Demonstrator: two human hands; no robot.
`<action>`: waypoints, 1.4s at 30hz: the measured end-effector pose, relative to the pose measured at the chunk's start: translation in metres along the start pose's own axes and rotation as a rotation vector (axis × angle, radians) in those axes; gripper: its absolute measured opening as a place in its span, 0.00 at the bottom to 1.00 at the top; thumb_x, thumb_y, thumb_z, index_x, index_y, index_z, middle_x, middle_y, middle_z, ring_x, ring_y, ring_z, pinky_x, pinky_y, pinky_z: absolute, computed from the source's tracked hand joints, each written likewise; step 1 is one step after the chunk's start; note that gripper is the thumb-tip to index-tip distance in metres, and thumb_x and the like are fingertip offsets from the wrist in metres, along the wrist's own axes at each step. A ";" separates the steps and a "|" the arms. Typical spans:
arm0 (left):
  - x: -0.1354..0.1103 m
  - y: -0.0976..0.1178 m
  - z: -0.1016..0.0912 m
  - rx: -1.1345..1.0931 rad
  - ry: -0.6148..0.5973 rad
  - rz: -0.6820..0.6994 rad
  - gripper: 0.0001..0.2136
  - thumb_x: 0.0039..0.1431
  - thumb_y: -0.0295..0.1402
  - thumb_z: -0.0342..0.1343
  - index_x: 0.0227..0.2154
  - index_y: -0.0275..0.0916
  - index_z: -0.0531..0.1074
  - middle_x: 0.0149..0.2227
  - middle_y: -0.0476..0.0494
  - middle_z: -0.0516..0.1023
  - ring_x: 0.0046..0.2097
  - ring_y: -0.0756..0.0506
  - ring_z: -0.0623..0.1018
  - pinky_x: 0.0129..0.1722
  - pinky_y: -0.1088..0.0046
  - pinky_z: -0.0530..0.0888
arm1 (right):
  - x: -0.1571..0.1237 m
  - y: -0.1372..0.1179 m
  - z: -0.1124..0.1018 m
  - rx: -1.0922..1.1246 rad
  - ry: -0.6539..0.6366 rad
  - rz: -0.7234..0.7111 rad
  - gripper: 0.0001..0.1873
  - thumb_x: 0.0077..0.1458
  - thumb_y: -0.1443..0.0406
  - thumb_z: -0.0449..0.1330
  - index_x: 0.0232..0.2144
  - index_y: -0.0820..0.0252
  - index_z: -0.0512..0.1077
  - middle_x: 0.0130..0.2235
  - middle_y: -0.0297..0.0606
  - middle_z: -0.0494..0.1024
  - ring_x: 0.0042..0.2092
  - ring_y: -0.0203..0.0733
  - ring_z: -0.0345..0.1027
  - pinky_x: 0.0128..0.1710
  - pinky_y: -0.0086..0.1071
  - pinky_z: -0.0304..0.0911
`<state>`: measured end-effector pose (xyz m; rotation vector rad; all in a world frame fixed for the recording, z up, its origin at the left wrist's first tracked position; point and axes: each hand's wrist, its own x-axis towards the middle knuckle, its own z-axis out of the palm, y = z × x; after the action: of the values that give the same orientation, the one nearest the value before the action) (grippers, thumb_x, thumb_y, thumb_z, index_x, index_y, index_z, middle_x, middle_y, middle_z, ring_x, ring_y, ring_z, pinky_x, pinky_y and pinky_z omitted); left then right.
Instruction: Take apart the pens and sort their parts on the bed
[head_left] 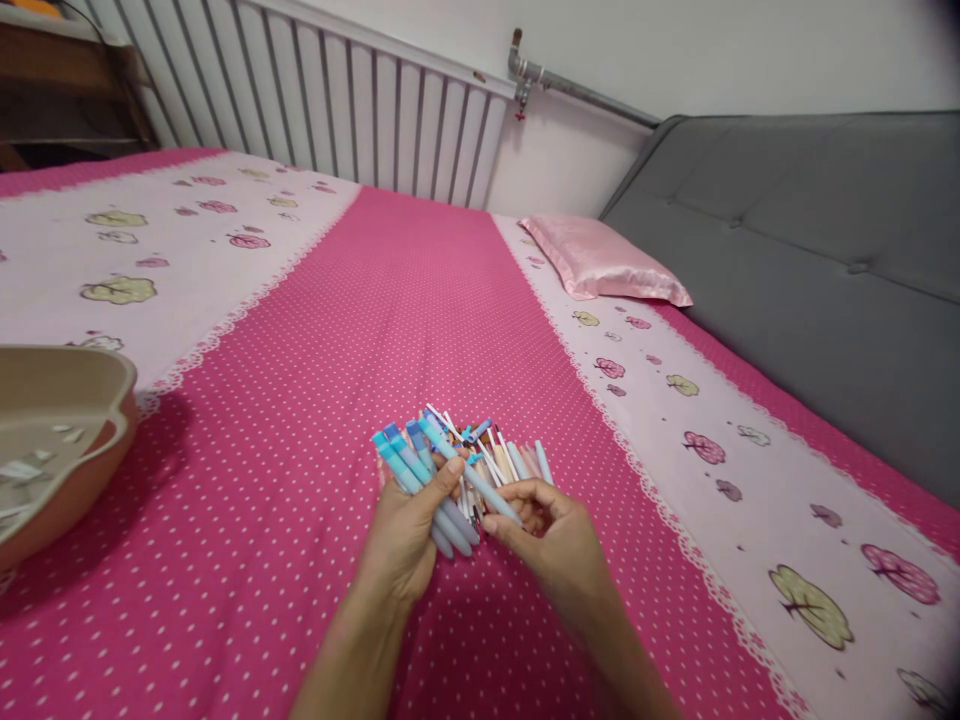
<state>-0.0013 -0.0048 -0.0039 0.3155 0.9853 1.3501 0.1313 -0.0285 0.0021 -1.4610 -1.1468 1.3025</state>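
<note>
My left hand [409, 530] is closed around a bundle of pens [405, 462] with bright blue ends and pale grey barrels. Between the thumb and fingers of my right hand [551, 525] is the grey end of a single pen [491, 492], whose blue end slants up to the left over the bundle. Just beyond both hands lies a pile of slim pen-like parts [511, 455], some white, some cream, pink or pale blue. Small blue pieces [476, 432] show among them. My hands hide the near side of this pile.
A beige basin [112, 440] with small white pieces inside stands at the left. Under everything is a bed with a pink dotted cover [420, 290]. Farther off are a pink pillow [604, 260], a grey padded headboard [795, 220] and a white radiator [360, 100].
</note>
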 end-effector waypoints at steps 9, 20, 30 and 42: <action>-0.001 0.004 -0.002 -0.014 -0.018 0.014 0.19 0.34 0.33 0.70 0.31 0.32 0.72 0.18 0.55 0.67 0.21 0.54 0.69 0.19 0.79 0.69 | 0.000 0.003 -0.002 -0.012 -0.144 -0.037 0.25 0.55 0.48 0.51 0.26 0.64 0.72 0.22 0.35 0.70 0.26 0.35 0.63 0.29 0.29 0.59; 0.000 0.004 0.000 -0.059 0.025 0.001 0.14 0.37 0.30 0.68 0.27 0.33 0.70 0.18 0.54 0.68 0.20 0.54 0.69 0.19 0.80 0.70 | -0.002 0.001 0.001 -0.183 0.095 -0.151 0.17 0.45 0.55 0.64 0.34 0.61 0.72 0.31 0.38 0.76 0.29 0.38 0.66 0.29 0.30 0.61; 0.004 0.004 -0.004 -0.105 0.063 0.058 0.13 0.41 0.29 0.67 0.30 0.33 0.72 0.18 0.54 0.67 0.20 0.55 0.69 0.19 0.81 0.71 | -0.002 -0.002 -0.006 -0.263 0.149 -0.157 0.17 0.50 0.54 0.60 0.33 0.63 0.75 0.25 0.36 0.75 0.25 0.36 0.64 0.23 0.27 0.57; 0.007 0.006 -0.006 -0.116 0.127 0.044 0.04 0.49 0.25 0.61 0.27 0.31 0.70 0.19 0.52 0.68 0.20 0.56 0.67 0.20 0.82 0.70 | 0.003 0.003 -0.017 -0.482 0.465 -0.420 0.14 0.52 0.58 0.60 0.37 0.61 0.77 0.27 0.37 0.77 0.27 0.38 0.69 0.26 0.30 0.65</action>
<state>-0.0102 0.0011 -0.0064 0.1662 1.0047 1.4756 0.1485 -0.0263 0.0004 -1.6277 -1.3971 0.3780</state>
